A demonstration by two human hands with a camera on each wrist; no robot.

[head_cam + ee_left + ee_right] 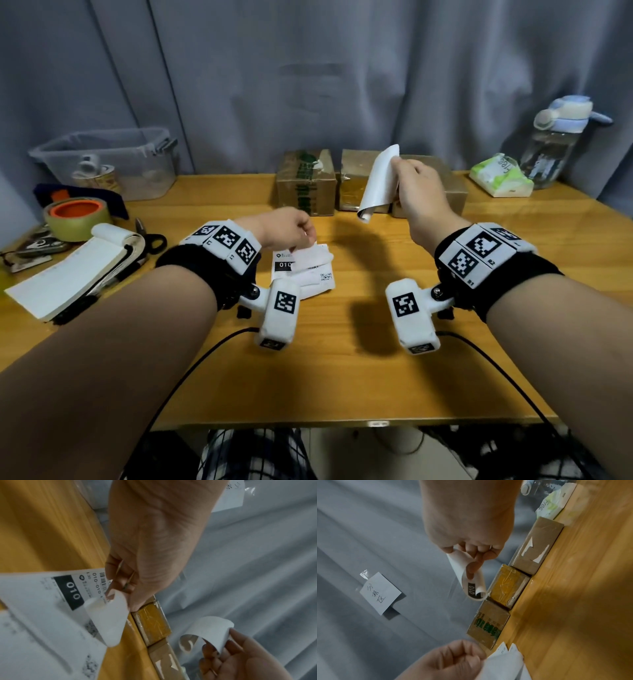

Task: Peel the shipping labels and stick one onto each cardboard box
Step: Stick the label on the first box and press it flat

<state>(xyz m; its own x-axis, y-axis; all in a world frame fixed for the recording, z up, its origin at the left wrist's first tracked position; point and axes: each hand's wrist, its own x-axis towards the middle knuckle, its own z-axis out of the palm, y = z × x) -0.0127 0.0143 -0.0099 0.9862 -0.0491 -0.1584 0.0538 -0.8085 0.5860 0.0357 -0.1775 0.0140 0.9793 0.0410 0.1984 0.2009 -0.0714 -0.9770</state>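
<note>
Risk, as I judge it, lies in the curl; the peeled label (pixel 378 183), pinched in the right hand (pixel 423 195) above the cardboard boxes (pixel 306 181), could fold and stick to itself; it hangs long axis near vertical, rolled end down; the left hand (pixel 286 229) pinches the remaining labels (pixel 303 270) on the table (pixel 342 377).

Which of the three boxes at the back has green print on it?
The leftmost cardboard box, nearest the left hand. It has green lettering; the middle box is yellowish under clear tape, and the right box is plain brown with torn white scraps.
</note>
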